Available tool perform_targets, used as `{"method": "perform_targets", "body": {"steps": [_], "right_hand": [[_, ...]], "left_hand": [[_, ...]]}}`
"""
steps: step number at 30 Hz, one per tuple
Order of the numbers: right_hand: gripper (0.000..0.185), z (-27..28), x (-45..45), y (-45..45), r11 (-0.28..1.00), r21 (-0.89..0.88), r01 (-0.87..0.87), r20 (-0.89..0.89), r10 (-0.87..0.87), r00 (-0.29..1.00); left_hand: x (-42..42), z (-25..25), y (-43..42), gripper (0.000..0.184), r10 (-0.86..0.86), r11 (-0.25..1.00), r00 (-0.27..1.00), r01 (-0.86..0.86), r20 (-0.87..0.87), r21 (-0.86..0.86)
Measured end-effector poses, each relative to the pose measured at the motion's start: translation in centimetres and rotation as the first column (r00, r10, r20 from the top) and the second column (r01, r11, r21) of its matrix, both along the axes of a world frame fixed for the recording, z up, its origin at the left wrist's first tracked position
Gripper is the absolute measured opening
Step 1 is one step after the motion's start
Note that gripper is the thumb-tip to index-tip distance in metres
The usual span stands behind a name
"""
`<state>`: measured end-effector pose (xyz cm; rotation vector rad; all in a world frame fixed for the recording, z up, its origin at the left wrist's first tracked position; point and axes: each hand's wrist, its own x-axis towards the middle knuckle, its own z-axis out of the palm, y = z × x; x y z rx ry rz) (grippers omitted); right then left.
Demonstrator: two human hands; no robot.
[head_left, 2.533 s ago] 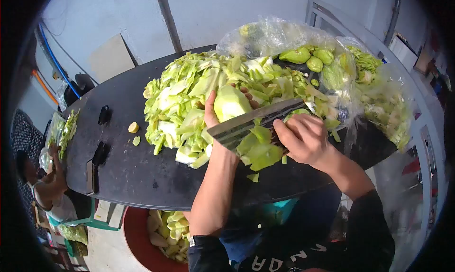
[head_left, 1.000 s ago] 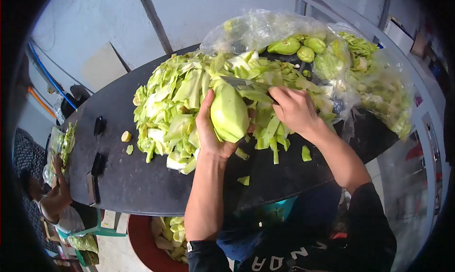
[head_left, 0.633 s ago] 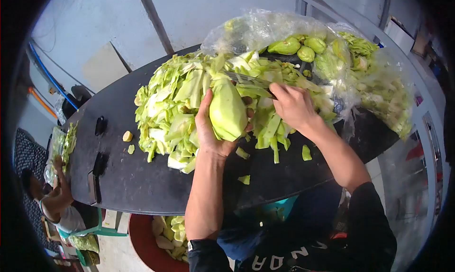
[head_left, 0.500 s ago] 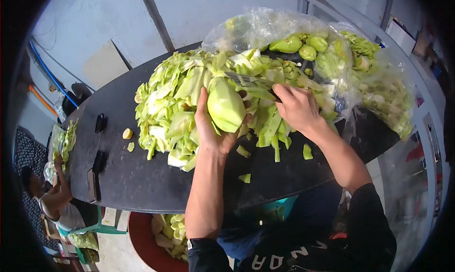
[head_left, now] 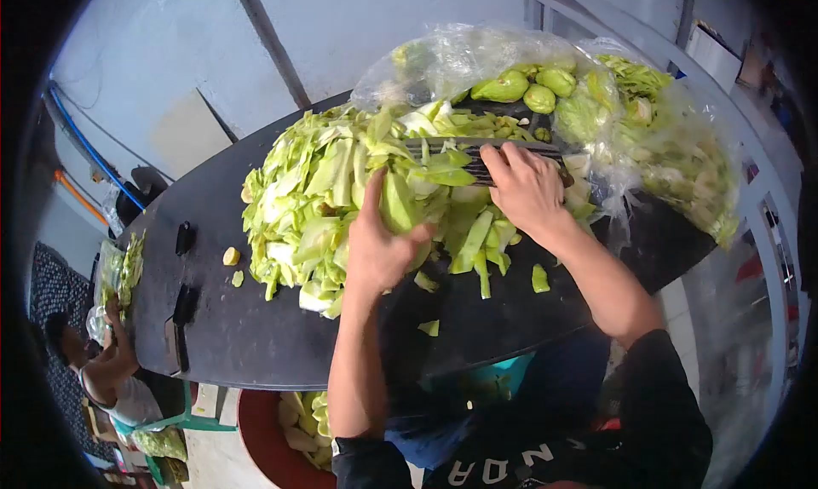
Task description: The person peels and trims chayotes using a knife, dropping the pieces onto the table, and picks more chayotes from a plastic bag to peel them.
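Note:
My left hand point(head_left: 377, 252) is wrapped round a peeled-looking pale green chayote point(head_left: 397, 204), with the thumb along its left side. My right hand point(head_left: 527, 189) is closed on a knife point(head_left: 479, 160); its grip is partly hidden by the fingers. The long blade points left over the far end of the chayote, and strips of peel point(head_left: 443, 175) lie against it. Whether the edge touches the chayote, I cannot tell. Around and beyond both hands spreads a big heap of pale green peelings point(head_left: 298, 191).
Whole chayotes point(head_left: 538, 99) lie by a clear plastic bag point(head_left: 486, 50) on the dark table point(head_left: 247, 336). A bag of green pieces point(head_left: 690, 169) stands at right. Below the edge is a red tub point(head_left: 256, 438) with pale pieces. Another person point(head_left: 115, 378) works at far left.
The chayote in my left hand has tipped away and is now more covered by peel and hand. My right hand has turned flatter, the knife lying across the chayote's far end.

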<state>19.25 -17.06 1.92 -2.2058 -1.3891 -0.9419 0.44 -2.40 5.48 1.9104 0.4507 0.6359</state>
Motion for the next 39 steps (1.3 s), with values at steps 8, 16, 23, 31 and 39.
{"method": "perform_targets", "body": {"steps": [8, 16, 23, 31, 39], "right_hand": [[0.05, -1.1, 1.9, 0.6, 0.998, 0.056, -0.006, 0.006, 0.006, 1.0], [0.051, -0.9, 1.8, 0.6, 0.999, 0.042, -0.028, -0.003, 0.028, 1.0], [0.04, -0.8, 1.5, 0.8, 0.993, 0.096, -0.063, 0.109, 0.052, 0.993], [0.026, 0.2, 2.0, 0.5, 0.99, 0.134, -0.034, 0.251, -0.001, 0.968], [0.024, -0.7, 1.7, 0.6, 0.998, 0.065, -0.007, 0.218, -0.007, 0.976]], "left_hand": [[-1.8, -3.5, -4.2, 0.088, 0.276, 0.789, 0.89, 0.005, -0.362, 0.615], [-2.3, -3.8, -5.9, 0.08, 0.457, 0.511, 0.875, -0.109, -0.162, 0.853], [2.6, -1.8, -5.3, 0.085, 0.31, 0.332, 0.948, -0.032, -0.077, 0.943], [5.2, -1.8, -3.3, 0.08, 0.298, 0.222, 0.954, -0.022, -0.046, 0.975], [4.6, -0.9, 2.0, 0.095, 0.469, 0.275, 0.878, -0.045, -0.094, 0.96]]}}
